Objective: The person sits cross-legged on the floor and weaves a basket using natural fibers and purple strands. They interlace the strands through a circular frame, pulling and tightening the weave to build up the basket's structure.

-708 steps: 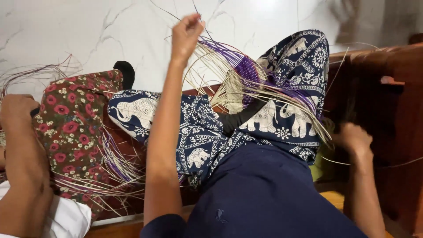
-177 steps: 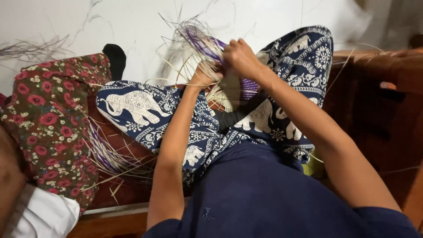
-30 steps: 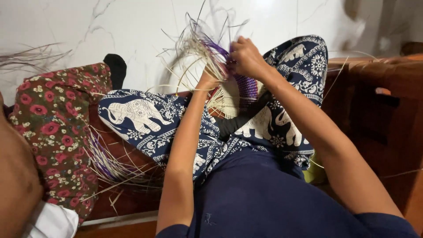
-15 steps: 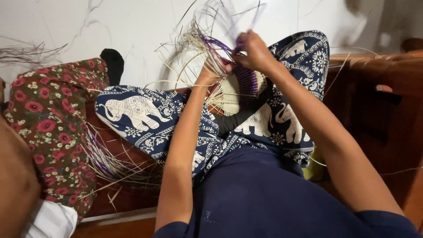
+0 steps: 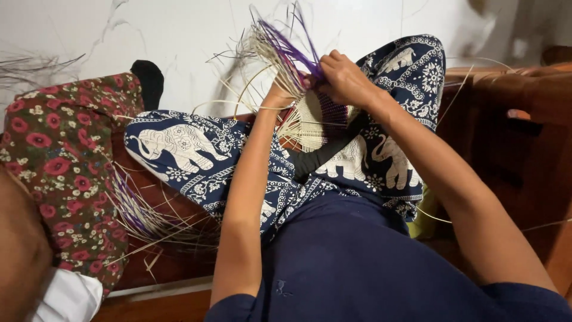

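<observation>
Weaving in progress. On the knees rests a half-woven straw piece. Right hand pinches purple strands; left hand grips the rim. Next move, likely: threading them between stakes.

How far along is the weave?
Done: a small woven panel of pale and purple rows rests on the knee. In hand: both hands, left and right, pinch purple strands at its top edge. Left: most strands fan out loose above, and a bundle of loose straw lies unused on the bench.
</observation>
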